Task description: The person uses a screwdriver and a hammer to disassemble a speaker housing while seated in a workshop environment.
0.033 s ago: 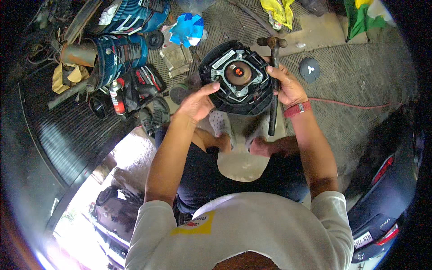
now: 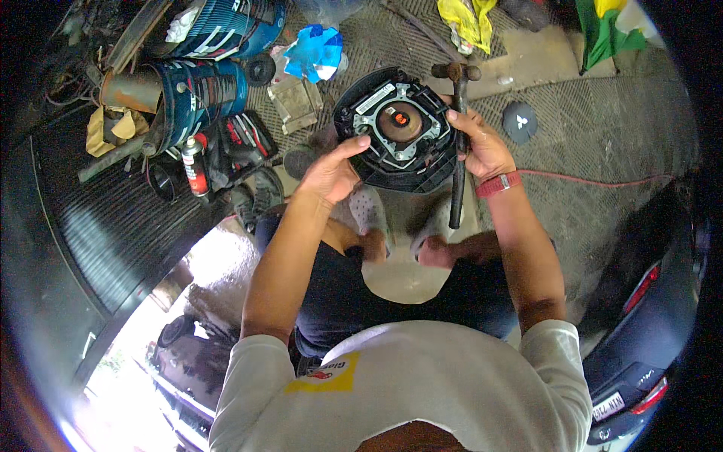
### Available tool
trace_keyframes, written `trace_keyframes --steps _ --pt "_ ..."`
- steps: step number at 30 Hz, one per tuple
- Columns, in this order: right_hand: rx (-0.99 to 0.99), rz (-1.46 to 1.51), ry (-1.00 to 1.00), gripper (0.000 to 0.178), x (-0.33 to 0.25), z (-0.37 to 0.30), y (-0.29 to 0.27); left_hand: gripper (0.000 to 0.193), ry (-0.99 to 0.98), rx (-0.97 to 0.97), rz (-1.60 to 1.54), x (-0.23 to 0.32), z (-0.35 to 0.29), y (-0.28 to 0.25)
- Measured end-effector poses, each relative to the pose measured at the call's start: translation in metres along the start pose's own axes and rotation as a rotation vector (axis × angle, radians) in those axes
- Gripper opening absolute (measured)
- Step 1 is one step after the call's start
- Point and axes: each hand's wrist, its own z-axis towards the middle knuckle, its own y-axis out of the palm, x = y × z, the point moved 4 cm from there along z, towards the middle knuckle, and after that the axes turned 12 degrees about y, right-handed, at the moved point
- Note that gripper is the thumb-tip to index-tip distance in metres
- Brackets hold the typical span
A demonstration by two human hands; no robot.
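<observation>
Both hands hold up a black steering-wheel airbag module [image 2: 410, 167], its back facing me. A metal bracket and a round brown inflator with an orange centre show in its middle. My left hand [image 2: 331, 173] grips its left side, thumb on top and the other fingers mostly hidden beneath. Closed at the right side, my right hand [image 2: 486, 147] holds the module's edge together with a hammer [image 2: 458, 177]. The hammer's head points away from me and its handle hangs toward my knees.
Blue buckets [image 2: 203, 98] and a spray can [image 2: 195, 166] stand at the left. A round grey cap [image 2: 519, 122] lies on the ribbed floor mat [image 2: 587, 135], near a red cord [image 2: 602, 181]. Yellow cloth [image 2: 467, 22] lies far off; a dark car [image 2: 640, 354] stands lower right.
</observation>
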Motion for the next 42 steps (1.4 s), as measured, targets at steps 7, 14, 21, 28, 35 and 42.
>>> trace_keyframes --steps 7,14,21,28,35,42 --pt "0.316 -0.405 -0.145 0.042 -0.025 0.051 -0.019 0.043 0.369 0.122 -0.044 0.012 0.069 -0.003" --pt "0.419 -0.649 -0.591 0.039 -0.065 -0.031 0.024 0.048 0.632 0.170 -0.083 0.041 0.100 -0.019" --pt "0.454 -0.806 -0.809 0.034 -0.017 -0.088 0.072 0.046 0.741 0.153 -0.161 0.065 0.107 -0.041" --pt "0.571 -1.265 -0.644 0.036 0.007 -0.059 0.090 0.043 0.768 0.141 -0.211 0.066 0.115 -0.045" --pt "0.612 -1.481 -0.617 0.037 0.011 -0.043 0.099 0.050 0.744 0.097 -0.248 0.067 0.118 -0.046" --pt "0.480 -0.804 -1.121 0.038 0.001 -0.123 0.129 0.066 0.776 0.049 -0.311 0.072 0.120 -0.054"
